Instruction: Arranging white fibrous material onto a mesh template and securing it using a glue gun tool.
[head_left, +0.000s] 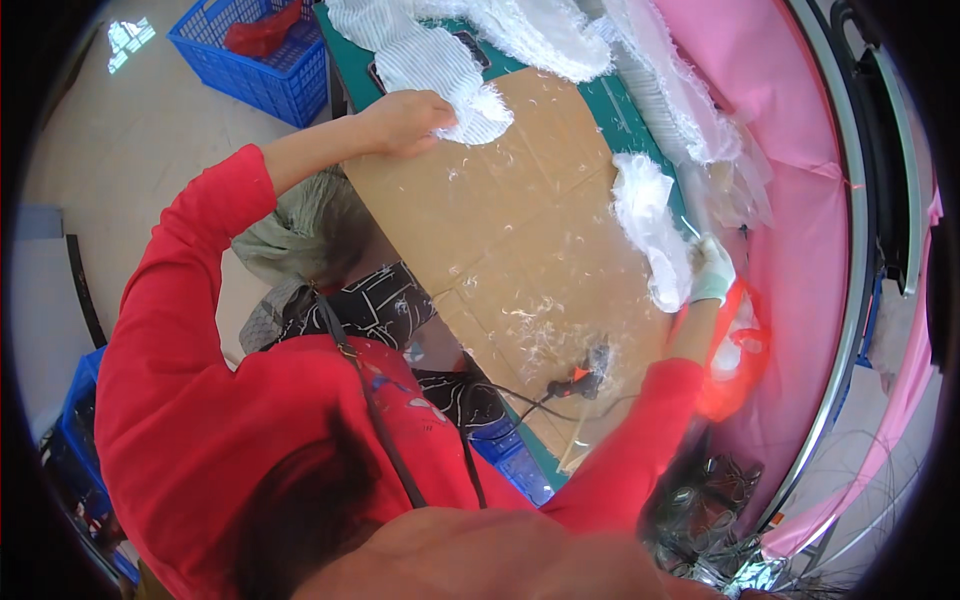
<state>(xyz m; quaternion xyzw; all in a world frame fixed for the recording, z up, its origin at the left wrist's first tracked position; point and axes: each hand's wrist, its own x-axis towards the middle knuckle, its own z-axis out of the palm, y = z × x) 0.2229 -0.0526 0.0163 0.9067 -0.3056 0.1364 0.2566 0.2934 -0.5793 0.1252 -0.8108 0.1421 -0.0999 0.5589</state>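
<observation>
My bare left hand point(408, 122) is closed on the near end of a white ribbed fabric strip point(430, 68), which runs away across the far left of the table. At the table's right edge is my right hand point(712, 270) in a pale glove, its fingers bent together. A thin white curved piece point(690, 228) sticks up beside those fingers; what they grip is mostly hidden. Touching or just beside that hand lies a crumpled white fabric piece point(645, 220). Under both hands is a brown cardboard sheet point(480, 220) scattered with white thread scraps.
A corded black-and-orange hand tool point(578, 384) lies on the cardboard's near end. More white fabric point(540, 35) is heaped on the green tabletop point(612, 105). A red plastic bag point(735, 370) hangs at the right, by pink sheeting point(790, 250). A blue crate point(255, 75) stands far left.
</observation>
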